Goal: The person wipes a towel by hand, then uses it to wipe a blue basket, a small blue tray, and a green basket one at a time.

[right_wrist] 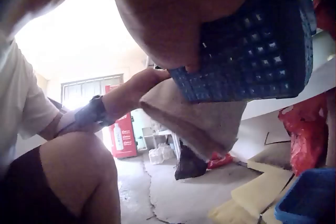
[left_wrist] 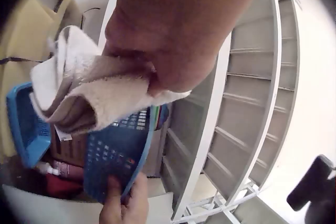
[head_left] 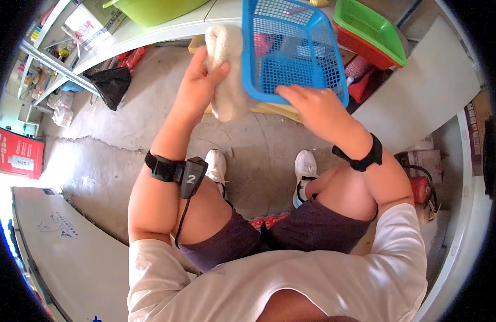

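Note:
My left hand [head_left: 197,88] grips a folded cream towel [head_left: 229,91], thumb on its near face; the left wrist view shows the towel [left_wrist: 113,95] doubled over in thick soft layers. Just right of it, a blue plastic mesh basket [head_left: 249,59] is held up and tilted. At the basket's near rim, my right hand [head_left: 320,107] pinches the edge, with fingers over the rim. From the right wrist view, the basket [right_wrist: 252,56] overlaps the towel [right_wrist: 197,121]. A pink thing [head_left: 263,44] shows through the mesh.
A white table [head_left: 167,29] runs along the front, bearing a lime-green tub [head_left: 156,12]. Stacked green [head_left: 374,29] and red trays stand at right. Low down are another blue basket [right_wrist: 310,198] and a red bag [right_wrist: 307,134]. A black bag [head_left: 111,86] hangs at left.

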Motion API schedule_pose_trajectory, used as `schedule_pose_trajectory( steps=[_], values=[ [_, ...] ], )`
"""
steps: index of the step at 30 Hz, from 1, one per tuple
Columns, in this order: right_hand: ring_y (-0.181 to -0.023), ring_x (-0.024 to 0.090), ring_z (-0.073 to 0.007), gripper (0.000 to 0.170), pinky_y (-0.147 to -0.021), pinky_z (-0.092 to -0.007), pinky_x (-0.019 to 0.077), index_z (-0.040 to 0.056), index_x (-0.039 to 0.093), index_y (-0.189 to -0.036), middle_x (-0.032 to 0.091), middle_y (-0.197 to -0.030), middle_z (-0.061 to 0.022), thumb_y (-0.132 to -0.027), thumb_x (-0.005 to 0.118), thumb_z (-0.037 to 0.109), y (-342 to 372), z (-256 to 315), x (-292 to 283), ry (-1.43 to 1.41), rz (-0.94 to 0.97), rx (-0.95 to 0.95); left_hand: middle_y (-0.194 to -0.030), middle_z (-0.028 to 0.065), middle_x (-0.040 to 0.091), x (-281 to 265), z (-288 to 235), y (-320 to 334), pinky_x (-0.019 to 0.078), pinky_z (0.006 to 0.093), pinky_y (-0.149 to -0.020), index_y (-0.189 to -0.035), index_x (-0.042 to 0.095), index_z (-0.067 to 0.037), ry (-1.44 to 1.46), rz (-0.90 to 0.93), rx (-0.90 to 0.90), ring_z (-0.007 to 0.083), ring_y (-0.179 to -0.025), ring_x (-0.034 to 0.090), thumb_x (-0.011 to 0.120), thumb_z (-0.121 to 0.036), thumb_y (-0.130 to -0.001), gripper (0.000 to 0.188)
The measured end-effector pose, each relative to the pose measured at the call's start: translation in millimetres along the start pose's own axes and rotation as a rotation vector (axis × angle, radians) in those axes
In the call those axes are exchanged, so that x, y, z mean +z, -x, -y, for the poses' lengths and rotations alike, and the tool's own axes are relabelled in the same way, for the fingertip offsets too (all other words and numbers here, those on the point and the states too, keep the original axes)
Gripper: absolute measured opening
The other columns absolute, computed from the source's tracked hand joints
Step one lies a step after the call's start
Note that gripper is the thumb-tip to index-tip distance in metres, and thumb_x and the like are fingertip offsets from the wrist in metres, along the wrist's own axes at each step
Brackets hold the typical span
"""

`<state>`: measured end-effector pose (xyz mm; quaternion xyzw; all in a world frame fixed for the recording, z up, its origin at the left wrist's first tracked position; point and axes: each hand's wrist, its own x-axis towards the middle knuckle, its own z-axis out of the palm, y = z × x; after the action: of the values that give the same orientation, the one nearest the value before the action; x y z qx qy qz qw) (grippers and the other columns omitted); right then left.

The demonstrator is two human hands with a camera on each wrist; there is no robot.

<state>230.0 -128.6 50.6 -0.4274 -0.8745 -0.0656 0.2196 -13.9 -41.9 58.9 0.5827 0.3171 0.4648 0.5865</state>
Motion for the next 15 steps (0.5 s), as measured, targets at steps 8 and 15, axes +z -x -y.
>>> schedule_pose_trajectory(
  steps=[8, 15],
  values=[
    [-0.083, 0.066, -0.0295, 0.039, -0.068, -0.0406, 0.0542, 0.0083, 0.055, -0.118, 0.067, -0.099, -0.0101, -0.079, 0.054, 0.004, 4.3, -11.7, -5.3, 0.004, 0.054, -0.075, -0.110, 0.0121, 0.064, 1.3, -13.2, 10.1, 0.0544, 0.0331, -0.079, -0.130, 0.047, 0.000, 0.051, -0.108, -0.267, 0.0206, -0.094, 0.065, 0.061, -0.014, -0.093, 0.042],
    [-0.079, 0.067, -0.0278, 0.041, -0.065, -0.0386, 0.0529, 0.0071, 0.056, -0.117, 0.067, -0.098, -0.0097, -0.077, 0.057, 0.004, 8.5, 12.6, -8.0, -0.099, 0.170, -0.301, -0.103, 0.0101, 0.065, -41.0, 4.3, -13.2, 0.0558, 0.0334, -0.075, -0.118, 0.053, -0.001, 0.179, -0.363, -0.022, 0.0201, -0.087, 0.066, 0.056, -0.015, -0.096, 0.027]
  ],
)
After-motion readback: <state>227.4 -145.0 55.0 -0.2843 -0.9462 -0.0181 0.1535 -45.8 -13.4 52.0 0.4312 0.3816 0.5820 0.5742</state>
